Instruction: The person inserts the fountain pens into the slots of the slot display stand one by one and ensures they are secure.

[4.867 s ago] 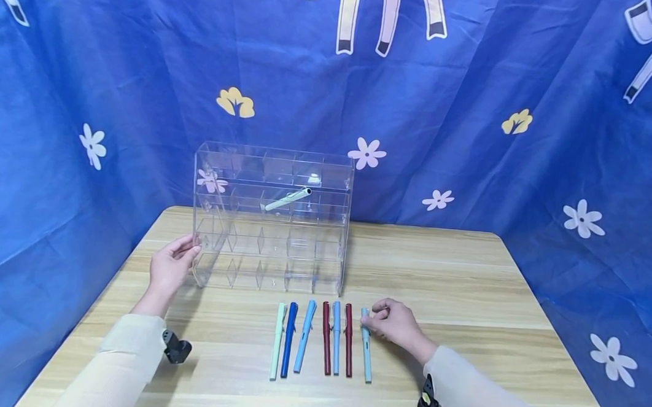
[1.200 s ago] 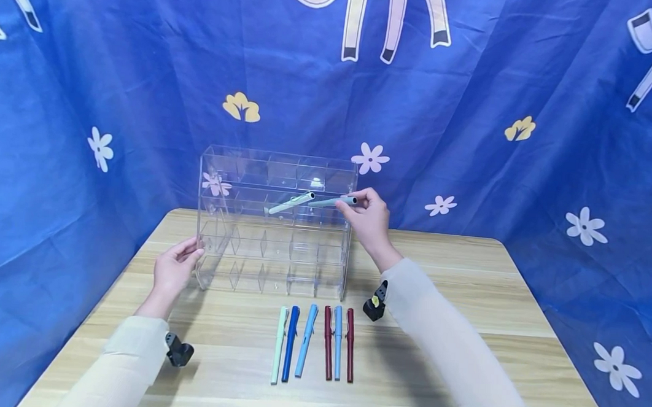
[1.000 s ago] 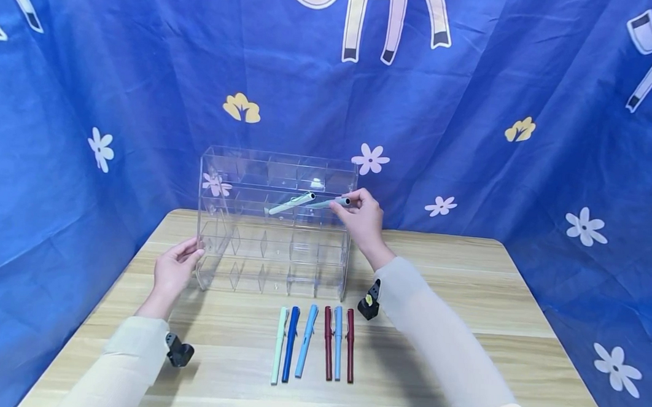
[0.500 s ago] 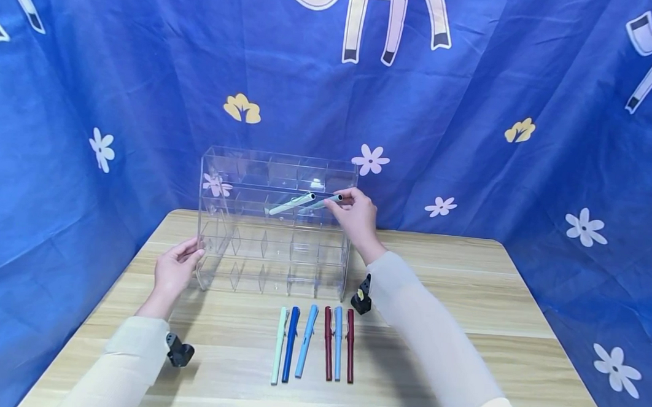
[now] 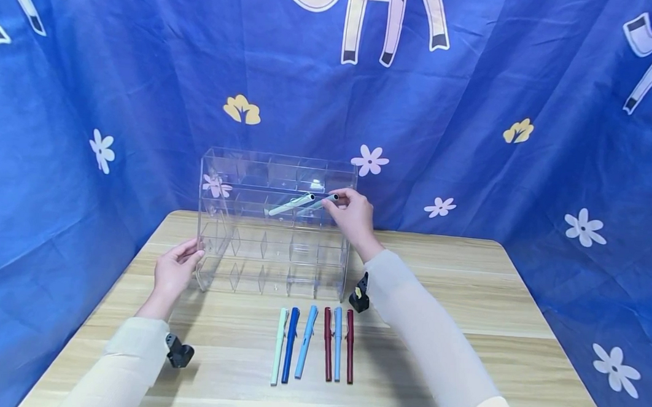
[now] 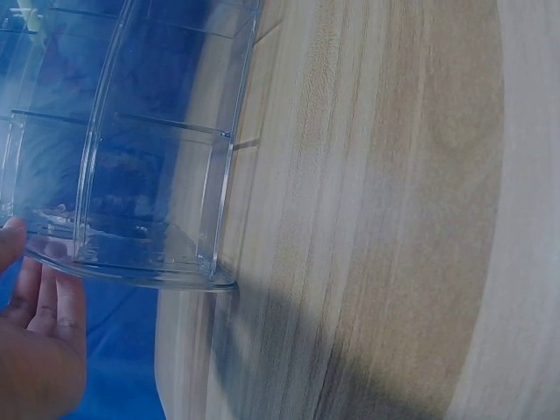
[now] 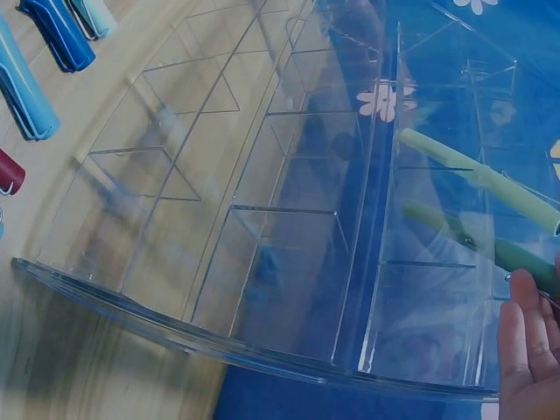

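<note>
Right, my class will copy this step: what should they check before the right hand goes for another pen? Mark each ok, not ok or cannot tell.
1. Clear organizer upright on the table: ok.
2. Left hand steadying it: ok, gripping its left edge.
3. Lower end of the held pen inside the organizer: ok.
4. That end resting on a compartment floor: cannot tell.
5. Right hand free: not ok, it pinches that pen.
6. Six pens lying side by side for picking: ok, none crosses another.
</note>
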### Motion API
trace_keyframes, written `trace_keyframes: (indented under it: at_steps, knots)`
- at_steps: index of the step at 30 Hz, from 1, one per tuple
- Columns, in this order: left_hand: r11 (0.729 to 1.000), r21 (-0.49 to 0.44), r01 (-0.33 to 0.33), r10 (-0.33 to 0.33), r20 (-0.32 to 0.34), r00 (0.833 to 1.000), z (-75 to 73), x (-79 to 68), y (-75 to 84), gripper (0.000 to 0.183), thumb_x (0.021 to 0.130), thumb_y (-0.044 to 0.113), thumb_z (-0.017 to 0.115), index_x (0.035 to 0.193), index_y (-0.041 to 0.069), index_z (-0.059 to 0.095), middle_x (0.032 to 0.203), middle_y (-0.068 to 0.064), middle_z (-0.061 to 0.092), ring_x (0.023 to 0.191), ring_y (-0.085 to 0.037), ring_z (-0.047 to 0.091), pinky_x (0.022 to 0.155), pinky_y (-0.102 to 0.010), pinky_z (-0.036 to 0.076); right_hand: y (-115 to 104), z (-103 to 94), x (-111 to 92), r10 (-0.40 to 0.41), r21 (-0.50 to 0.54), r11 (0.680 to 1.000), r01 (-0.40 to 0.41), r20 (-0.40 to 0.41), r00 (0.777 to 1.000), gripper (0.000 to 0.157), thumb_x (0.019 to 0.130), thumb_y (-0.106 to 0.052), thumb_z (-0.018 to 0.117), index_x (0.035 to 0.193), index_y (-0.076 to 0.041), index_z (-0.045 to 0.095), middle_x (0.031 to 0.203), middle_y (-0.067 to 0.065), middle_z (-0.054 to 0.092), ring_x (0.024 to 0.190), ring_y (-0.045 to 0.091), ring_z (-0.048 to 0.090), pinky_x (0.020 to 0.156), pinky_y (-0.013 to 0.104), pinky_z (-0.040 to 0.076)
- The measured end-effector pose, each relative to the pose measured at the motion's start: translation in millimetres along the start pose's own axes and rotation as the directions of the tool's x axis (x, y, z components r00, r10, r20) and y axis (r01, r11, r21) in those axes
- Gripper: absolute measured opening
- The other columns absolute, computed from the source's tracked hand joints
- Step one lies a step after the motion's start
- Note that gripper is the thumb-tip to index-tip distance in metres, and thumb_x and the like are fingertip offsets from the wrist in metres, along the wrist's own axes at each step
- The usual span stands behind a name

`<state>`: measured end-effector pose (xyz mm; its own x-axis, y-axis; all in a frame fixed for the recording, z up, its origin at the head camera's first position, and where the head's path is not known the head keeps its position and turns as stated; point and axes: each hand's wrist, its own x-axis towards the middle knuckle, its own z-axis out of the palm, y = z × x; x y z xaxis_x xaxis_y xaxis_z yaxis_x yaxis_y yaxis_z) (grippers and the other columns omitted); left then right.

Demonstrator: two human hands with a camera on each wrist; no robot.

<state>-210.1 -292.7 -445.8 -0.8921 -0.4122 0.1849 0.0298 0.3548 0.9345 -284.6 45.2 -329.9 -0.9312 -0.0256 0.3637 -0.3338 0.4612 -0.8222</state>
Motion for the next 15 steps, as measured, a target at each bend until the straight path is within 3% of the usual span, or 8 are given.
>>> trace_keyframes:
  at_steps: [15]
  knots:
    - [1.000,0.013,-0.005,0.005,-0.001,1.000,0.3,-0.5,-1.7,0.037,0.091,0.004,0.064,0.127,-0.003,0.057,0.117,-0.024,0.060,0.079,0.015,0.054,0.072,-0.009,0.051,-1.2,-0.2,2.0,0.033,-0.027,0.999,-0.032,0.042,0.999,0.025,0.087,-0.021,0.072,0.110,-0.010,0.070,0.084,0.000,0.071,0.071,0.010,0.066,0.058,0.024,0.051]
